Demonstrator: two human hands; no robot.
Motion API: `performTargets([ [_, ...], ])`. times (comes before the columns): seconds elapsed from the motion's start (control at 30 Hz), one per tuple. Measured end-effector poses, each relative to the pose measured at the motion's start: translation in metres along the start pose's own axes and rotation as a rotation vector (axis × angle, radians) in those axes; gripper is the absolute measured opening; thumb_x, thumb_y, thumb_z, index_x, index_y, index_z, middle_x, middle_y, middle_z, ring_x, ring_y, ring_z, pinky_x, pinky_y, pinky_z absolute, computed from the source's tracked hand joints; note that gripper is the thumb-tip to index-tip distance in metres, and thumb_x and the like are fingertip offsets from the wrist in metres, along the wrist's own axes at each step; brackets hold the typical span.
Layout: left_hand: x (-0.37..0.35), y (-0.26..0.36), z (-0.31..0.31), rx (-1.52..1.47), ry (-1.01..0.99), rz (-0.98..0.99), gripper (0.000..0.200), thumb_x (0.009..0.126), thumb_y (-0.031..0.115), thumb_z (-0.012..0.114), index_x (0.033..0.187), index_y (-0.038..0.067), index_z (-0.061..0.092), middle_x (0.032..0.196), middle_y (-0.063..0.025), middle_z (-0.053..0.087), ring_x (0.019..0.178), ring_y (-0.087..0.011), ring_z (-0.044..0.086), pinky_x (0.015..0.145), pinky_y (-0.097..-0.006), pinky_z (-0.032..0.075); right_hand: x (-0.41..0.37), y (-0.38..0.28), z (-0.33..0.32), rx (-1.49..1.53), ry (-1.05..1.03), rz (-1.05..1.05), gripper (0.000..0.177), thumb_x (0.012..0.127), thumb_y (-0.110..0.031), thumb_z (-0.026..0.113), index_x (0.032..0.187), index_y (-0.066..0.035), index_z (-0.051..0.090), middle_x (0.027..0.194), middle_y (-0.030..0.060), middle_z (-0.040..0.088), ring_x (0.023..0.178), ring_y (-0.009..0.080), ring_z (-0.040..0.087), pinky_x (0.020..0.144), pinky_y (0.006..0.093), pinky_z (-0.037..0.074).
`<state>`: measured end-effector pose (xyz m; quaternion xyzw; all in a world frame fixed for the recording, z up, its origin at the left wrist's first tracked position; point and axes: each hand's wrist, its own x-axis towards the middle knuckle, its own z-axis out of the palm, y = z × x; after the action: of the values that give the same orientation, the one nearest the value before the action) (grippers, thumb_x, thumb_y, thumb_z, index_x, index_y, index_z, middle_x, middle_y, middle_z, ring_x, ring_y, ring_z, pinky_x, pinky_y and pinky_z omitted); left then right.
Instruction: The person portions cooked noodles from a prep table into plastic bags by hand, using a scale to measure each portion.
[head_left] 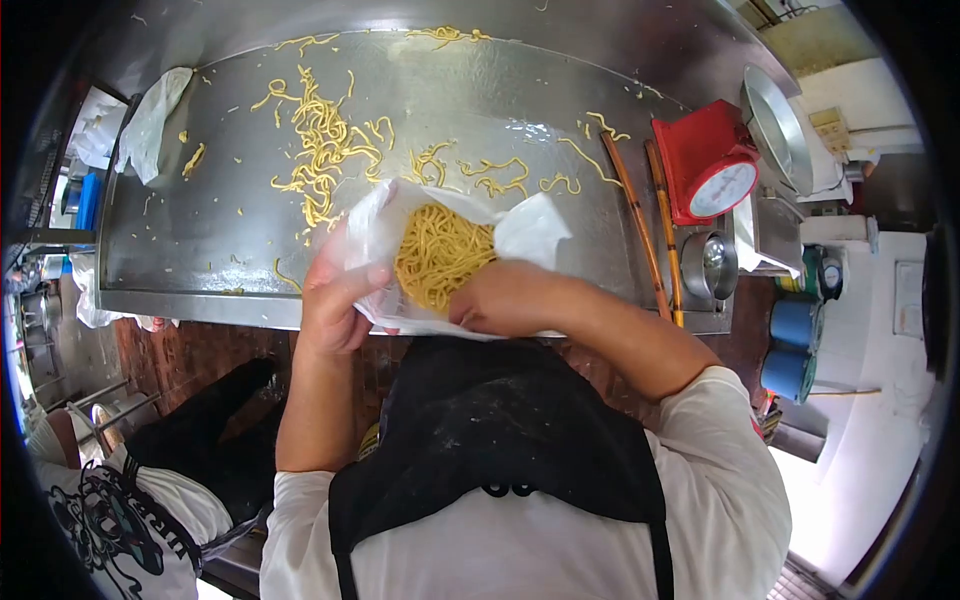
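Note:
A white plastic bag (372, 235) is open at the front edge of the metal table, with a bundle of yellow noodles (440, 250) inside it. My left hand (338, 295) is closed on the bag's left side, thumb over the rim. At the right of the bundle, my right hand (500, 298) reaches into the bag's mouth with curled fingers touching the noodles. Its fingertips are partly hidden, so I cannot make out what they grip. Loose noodles (325, 140) lie scattered on the table behind the bag.
Two long wooden sticks (635, 215) lie at the table's right, beside a red scale (700, 165) and a metal bowl (708, 265). Another plastic bag (152, 125) lies at the left edge. Another person (150, 500) is at the lower left.

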<state>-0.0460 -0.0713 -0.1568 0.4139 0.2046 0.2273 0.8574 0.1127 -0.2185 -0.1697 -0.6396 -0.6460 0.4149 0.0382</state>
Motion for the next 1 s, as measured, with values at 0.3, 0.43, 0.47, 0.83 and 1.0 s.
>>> performTargets([
  [0.3, -0.024, 0.011, -0.014, -0.088, -0.128, -0.201, 0.083, 0.066, 0.008, 0.067, 0.141, -0.012, 0.039, 0.089, -0.023, 0.066, 0.032, -0.0163, 0.049, 0.027, -0.0279, 0.043, -0.064, 0.041, -0.047, -0.092, 0.376, 0.125, 0.028, 0.082, -0.019, 0.072, 0.105, -0.004, 0.07, 0.107, 0.0149, 0.07, 0.101, 0.0319, 0.066, 0.09, 0.0417, 0.052],
  [0.43, -0.041, 0.027, -0.014, -0.271, -0.087, -0.14, 0.085, 0.063, 0.0, 0.064, 0.141, -0.016, 0.034, 0.101, -0.0333, 0.062, 0.034, -0.0233, 0.054, 0.028, -0.035, 0.048, -0.105, 0.043, -0.072, 0.776, 0.205, -0.085, 0.022, 0.092, -0.022, 0.067, 0.107, -0.005, 0.069, 0.105, 0.0086, 0.072, 0.093, 0.0207, 0.069, 0.081, 0.0348, 0.054],
  [0.47, -0.045, 0.032, -0.018, -0.312, -0.105, -0.092, 0.086, 0.062, -0.001, 0.064, 0.14, -0.018, 0.033, 0.104, -0.0363, 0.061, 0.035, -0.0262, 0.056, 0.029, -0.0375, 0.049, -0.111, 0.064, -0.071, 0.949, 0.383, -0.058, 0.023, 0.094, -0.023, 0.065, 0.11, -0.005, 0.068, 0.105, 0.007, 0.071, 0.091, 0.017, 0.068, 0.078, 0.0316, 0.054],
  [0.83, -0.111, 0.127, -0.06, -0.408, -0.17, 0.366, 0.09, 0.065, -0.006, 0.069, 0.139, -0.022, 0.021, 0.073, -0.0207, 0.058, 0.036, -0.016, 0.051, 0.033, -0.0297, 0.04, 0.036, 0.281, -0.006, 0.138, 1.014, 0.817, 0.068, 0.074, -0.045, 0.082, 0.121, 0.001, 0.064, 0.121, 0.0182, 0.064, 0.096, 0.0315, 0.066, 0.081, 0.0404, 0.053],
  [1.0, -0.142, 0.157, -0.098, -0.486, -0.189, 0.389, 0.092, 0.066, -0.009, 0.068, 0.143, -0.017, 0.018, 0.082, -0.0239, 0.059, 0.039, -0.0147, 0.051, 0.035, -0.028, 0.04, 0.105, 0.188, -0.009, 0.146, 0.791, 0.582, 0.056, 0.075, -0.036, 0.082, 0.118, -0.004, 0.065, 0.115, 0.0214, 0.063, 0.103, 0.0326, 0.065, 0.088, 0.0384, 0.052],
])
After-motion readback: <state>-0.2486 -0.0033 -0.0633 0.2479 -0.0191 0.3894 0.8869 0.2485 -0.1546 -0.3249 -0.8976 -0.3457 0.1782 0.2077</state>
